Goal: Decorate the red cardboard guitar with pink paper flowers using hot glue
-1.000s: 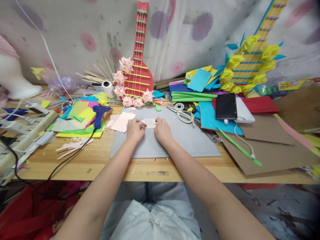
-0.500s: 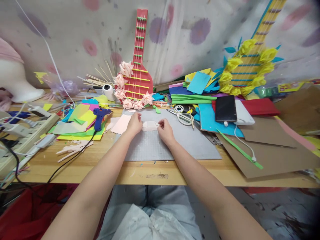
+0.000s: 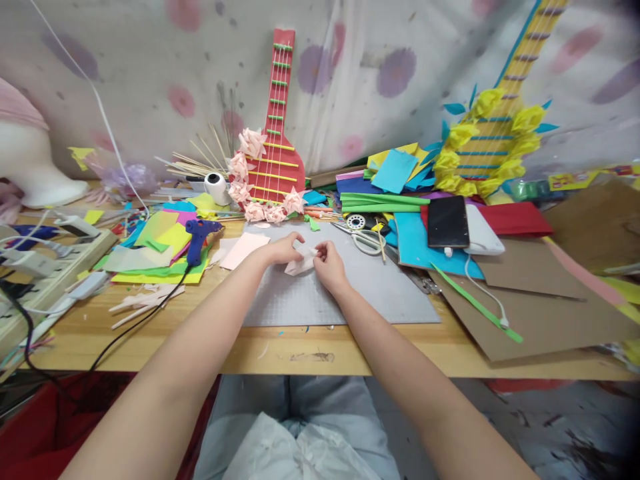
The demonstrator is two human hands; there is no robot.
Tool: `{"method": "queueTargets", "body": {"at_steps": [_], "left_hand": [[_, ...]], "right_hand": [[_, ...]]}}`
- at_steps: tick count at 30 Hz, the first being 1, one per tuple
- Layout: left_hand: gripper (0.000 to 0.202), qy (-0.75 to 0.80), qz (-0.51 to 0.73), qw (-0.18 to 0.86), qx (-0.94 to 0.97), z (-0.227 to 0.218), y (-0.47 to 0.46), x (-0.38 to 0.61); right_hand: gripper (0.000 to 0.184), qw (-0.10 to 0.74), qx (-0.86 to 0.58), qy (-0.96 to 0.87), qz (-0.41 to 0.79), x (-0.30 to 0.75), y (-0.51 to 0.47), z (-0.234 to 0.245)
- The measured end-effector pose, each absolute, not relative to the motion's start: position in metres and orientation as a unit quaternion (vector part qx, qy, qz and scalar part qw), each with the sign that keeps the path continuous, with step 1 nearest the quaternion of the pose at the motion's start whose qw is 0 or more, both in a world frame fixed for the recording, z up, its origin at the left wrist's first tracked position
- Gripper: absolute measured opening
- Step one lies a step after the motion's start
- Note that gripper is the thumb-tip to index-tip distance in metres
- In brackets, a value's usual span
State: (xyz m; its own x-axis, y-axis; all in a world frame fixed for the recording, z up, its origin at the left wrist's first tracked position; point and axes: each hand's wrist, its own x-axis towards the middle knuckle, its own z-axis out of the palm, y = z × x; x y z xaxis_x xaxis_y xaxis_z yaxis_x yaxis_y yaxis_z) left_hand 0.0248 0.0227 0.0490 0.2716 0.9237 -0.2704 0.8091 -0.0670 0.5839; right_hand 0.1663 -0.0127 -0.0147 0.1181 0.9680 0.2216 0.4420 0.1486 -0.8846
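Over the grey cutting mat (image 3: 345,300), a small folded piece of pale pink paper (image 3: 299,265) is between my two hands. My right hand (image 3: 330,265) pinches its right end between thumb and fingers. At the other side, my left hand (image 3: 286,249) is curled with its fingers bent over the paper's upper left edge, thumb and fingertips a little apart; how firmly it grips is hard to see. Flat sheets of pale pink paper (image 3: 244,249) lie just left of my left hand. Behind stands a red cardboard lute (image 3: 274,167) trimmed with pink paper flowers.
A blue glue gun (image 3: 198,239) rests on coloured paper at left, its cable trailing forward. Scissors (image 3: 367,241) lie at the mat's back right. A phone (image 3: 447,223), brown cardboard (image 3: 540,320) and a yellow paper-flower instrument (image 3: 487,143) are further right. A power strip (image 3: 60,283) stands far left.
The folded paper has tilted, its left end now lower and nearer me. My left hand has shifted right and its fingers now reach over the paper. My right hand keeps its pinch.
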Motion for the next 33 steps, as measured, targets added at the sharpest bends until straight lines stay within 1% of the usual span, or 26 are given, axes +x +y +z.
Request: {"method": "queueTargets", "body": {"at_steps": [4, 5, 7, 9, 10, 11, 13, 16, 19, 22, 25, 27, 29, 32, 33], "left_hand": [[0.054, 0.597, 0.11, 0.364, 0.707, 0.047, 0.017, 0.022], [0.05, 0.602, 0.129, 0.372, 0.695, 0.046, 0.016, 0.021], [0.036, 0.615, 0.187, 0.39, 0.659, 0.04, 0.013, 0.018], [0.023, 0.618, 0.279, 0.428, 0.598, 0.034, 0.008, 0.018], [0.022, 0.607, 0.332, 0.457, 0.559, 0.031, 0.005, 0.019], [0.025, 0.59, 0.382, 0.488, 0.517, 0.028, 0.0, 0.021], [0.039, 0.547, 0.454, 0.547, 0.443, 0.024, -0.009, 0.025], [0.057, 0.495, 0.495, 0.606, 0.378, 0.02, -0.022, 0.031], [0.062, 0.471, 0.519, 0.626, 0.342, 0.016, -0.029, 0.035], [0.061, 0.467, 0.524, 0.623, 0.344, 0.01, -0.031, 0.038], [0.06, 0.476, 0.517, 0.604, 0.375, 0.001, -0.031, 0.041], [0.058, 0.492, 0.511, 0.564, 0.423, -0.004, -0.031, 0.041], [0.055, 0.525, 0.5, 0.467, 0.506, -0.007, -0.03, 0.035], [0.051, 0.586, 0.462, 0.245, 0.62, -0.007, -0.027, 0.019], [0.051, 0.598, 0.444, 0.188, 0.641, -0.005, -0.026, 0.013]], "right_hand": [[0.024, 0.47, -0.588, -0.587, 0.297, 0.166, -0.013, -0.013], [0.024, 0.474, -0.589, -0.584, 0.297, 0.166, -0.014, -0.011], [0.024, 0.483, -0.593, -0.576, 0.289, 0.166, -0.014, -0.009], [0.025, 0.495, -0.599, -0.571, 0.265, 0.167, -0.016, -0.006], [0.027, 0.5, -0.601, -0.572, 0.248, 0.168, -0.017, -0.004], [0.028, 0.503, -0.6, -0.578, 0.229, 0.169, -0.018, -0.003], [0.031, 0.493, -0.588, -0.611, 0.194, 0.169, -0.02, -0.001], [0.038, 0.438, -0.553, -0.692, 0.154, 0.168, -0.023, 0.0], [0.045, 0.379, -0.534, -0.745, 0.127, 0.162, -0.026, 0.0], [0.046, 0.34, -0.555, -0.751, 0.112, 0.155, -0.026, 0.001], [0.045, 0.324, -0.576, -0.743, 0.103, 0.151, -0.024, 0.002], [0.044, 0.324, -0.588, -0.734, 0.099, 0.152, -0.022, 0.003], [0.041, 0.335, -0.595, -0.725, 0.094, 0.155, -0.021, 0.003], [0.039, 0.369, -0.583, -0.718, 0.092, 0.16, -0.02, 0.002], [0.039, 0.381, -0.576, -0.718, 0.095, 0.161, -0.02, 0.001]]}}
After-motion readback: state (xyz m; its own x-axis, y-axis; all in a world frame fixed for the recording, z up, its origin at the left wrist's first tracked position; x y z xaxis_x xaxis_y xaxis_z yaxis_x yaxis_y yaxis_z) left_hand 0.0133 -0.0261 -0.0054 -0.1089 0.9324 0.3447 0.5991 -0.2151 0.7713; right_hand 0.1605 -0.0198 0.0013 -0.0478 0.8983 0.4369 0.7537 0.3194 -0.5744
